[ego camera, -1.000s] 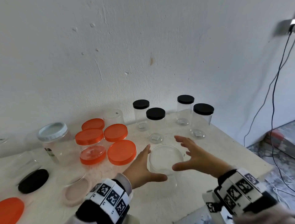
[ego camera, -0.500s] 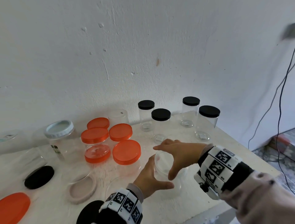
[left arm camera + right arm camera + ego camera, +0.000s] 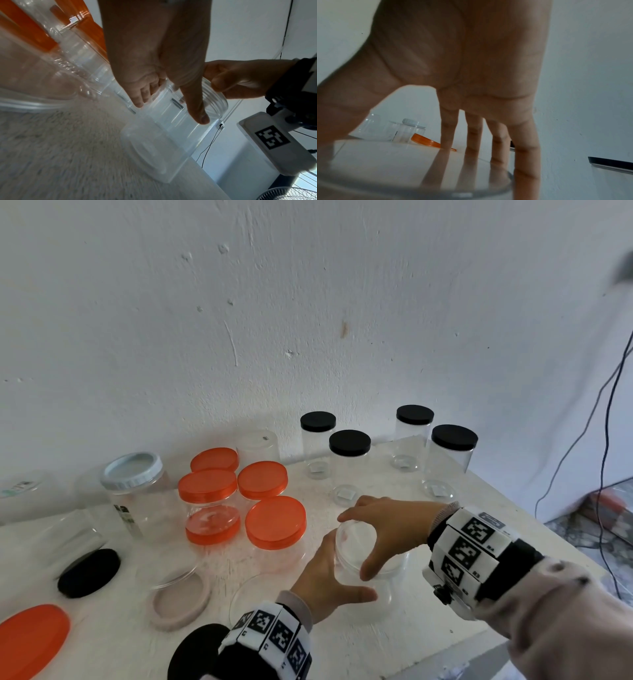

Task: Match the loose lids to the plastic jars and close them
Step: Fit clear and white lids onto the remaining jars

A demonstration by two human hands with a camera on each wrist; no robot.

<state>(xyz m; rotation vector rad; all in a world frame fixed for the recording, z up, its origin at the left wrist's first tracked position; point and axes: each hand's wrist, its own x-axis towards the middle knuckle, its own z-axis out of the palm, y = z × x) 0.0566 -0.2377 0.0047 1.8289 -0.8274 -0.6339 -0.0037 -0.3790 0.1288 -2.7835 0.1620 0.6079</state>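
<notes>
A clear plastic jar (image 3: 387, 594) stands upright near the table's front edge. On its mouth sits a clear lid (image 3: 352, 537). My left hand (image 3: 351, 566) grips the jar's body from the left, thumb across the front. My right hand (image 3: 356, 546) reaches over from the right, with its thumb and fingers curled round the lid's rim. The left wrist view shows my left hand (image 3: 169, 111) wrapped on the jar (image 3: 171, 142). In the right wrist view, the fingertips (image 3: 471, 151) of the right hand rest on the lid (image 3: 419, 169).
Orange-lidded jars (image 3: 275, 522) cluster left of the held jar. Several black-lidded jars (image 3: 349, 443) stand behind it. A white-lidded jar (image 3: 132, 470) is at the far left. Loose lids lie front left: black (image 3: 89, 573), beige (image 3: 180, 601), orange (image 3: 30, 635). The table edge (image 3: 513, 642) is close on the right.
Both hands were open beside the jar. The right hand has swung over the top and closed on the lid, and the left has closed round the body.
</notes>
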